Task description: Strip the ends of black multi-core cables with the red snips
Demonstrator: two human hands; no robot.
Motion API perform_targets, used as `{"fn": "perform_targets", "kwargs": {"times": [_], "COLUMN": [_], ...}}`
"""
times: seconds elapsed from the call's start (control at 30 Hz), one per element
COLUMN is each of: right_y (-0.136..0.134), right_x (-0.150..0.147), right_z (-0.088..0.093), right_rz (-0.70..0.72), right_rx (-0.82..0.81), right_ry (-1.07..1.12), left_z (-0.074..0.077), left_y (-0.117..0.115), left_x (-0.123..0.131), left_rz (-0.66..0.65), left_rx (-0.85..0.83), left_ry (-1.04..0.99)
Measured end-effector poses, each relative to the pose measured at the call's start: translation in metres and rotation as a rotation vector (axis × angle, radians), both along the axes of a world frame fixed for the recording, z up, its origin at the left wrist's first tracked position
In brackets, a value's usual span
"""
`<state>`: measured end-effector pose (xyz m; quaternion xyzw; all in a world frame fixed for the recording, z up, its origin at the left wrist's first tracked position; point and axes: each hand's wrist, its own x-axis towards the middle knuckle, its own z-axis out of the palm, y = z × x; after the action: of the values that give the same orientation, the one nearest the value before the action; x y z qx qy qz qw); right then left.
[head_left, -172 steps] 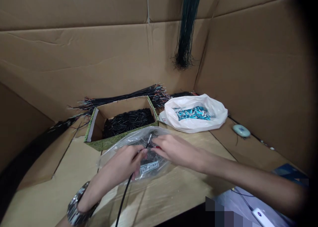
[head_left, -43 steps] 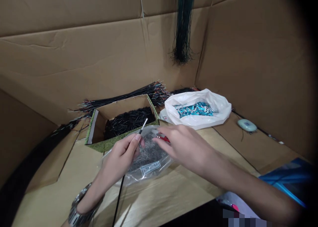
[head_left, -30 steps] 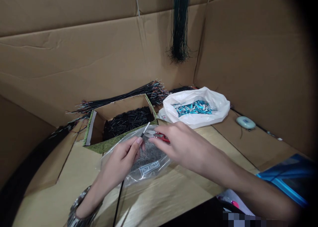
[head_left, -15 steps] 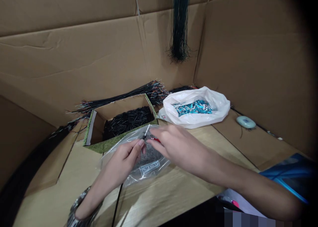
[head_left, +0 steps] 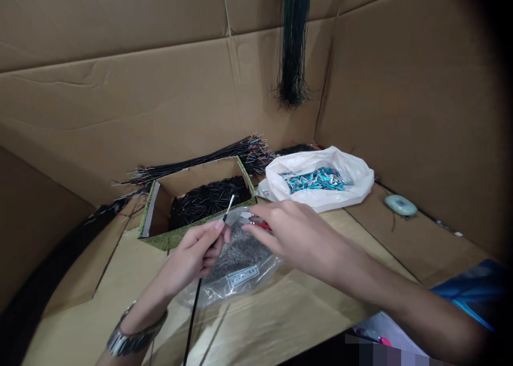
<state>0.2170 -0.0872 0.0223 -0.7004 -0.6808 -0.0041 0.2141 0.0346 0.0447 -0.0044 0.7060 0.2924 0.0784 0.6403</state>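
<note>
You are pinching a black wire (head_left: 196, 307) in your left hand (head_left: 192, 256), a narrow thumb-and-finger grip, with its stripped end (head_left: 230, 205) pointing up, just in front of the box rim. Your right hand (head_left: 292, 238) is holding small red-handled snips (head_left: 262, 225) in a narrow grip, their metal blades lying just beside the wire; contact between them cannot be confirmed. Both hands are working over a clear plastic bag (head_left: 240, 286).

Risk: the blades are sitting close to your left fingertips, so a slip could nick the skin. Risk: the wire is trailing down toward the table's near edge, and its weight could drag the end out of your pinch. Risk: offcuts could drop into the open containers and mix.

Containers: the clear bag is holding small grey parts, too fine to identify. The green-patterned cardboard box (head_left: 196, 233) is holding short black wire pieces (head_left: 208, 197). The white plastic bag (head_left: 352, 176) is holding teal metallic pieces (head_left: 316, 180).
</note>
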Motion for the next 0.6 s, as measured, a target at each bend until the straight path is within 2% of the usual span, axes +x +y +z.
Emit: {"fn": "perform_targets", "kwargs": {"times": [0.13, 0.27, 0.47, 0.53, 0.6], "right_y": [-0.004, -0.006, -0.007, -0.005, -0.004], "right_x": [-0.01, -0.017, -0.019, -0.019, -0.015], "right_z": [0.011, 0.006, -0.01, -0.009, -0.004], "right_rz": [-0.013, 0.037, 0.082, 0.09, 0.013], "right_rx": [0.039, 0.062, 0.072, 0.031, -0.033], "right_ry": [-0.003, -0.066, -0.105, -0.081, -0.045], "left_z": [0.001, -0.001, -0.005, -0.004, -0.003], "left_y": [-0.004, -0.007, -0.011, -0.012, -0.013], "left_x": [-0.002, -0.003, -0.002, -0.002, -0.003], "left_rz": [-0.008, -0.023, -0.013, 0.005, 0.034], "left_rx": [-0.033, -0.005, 0.163, 0.231, 0.281], "left_ry": [-0.032, -0.044, -0.042, -0.04, -0.046]}}
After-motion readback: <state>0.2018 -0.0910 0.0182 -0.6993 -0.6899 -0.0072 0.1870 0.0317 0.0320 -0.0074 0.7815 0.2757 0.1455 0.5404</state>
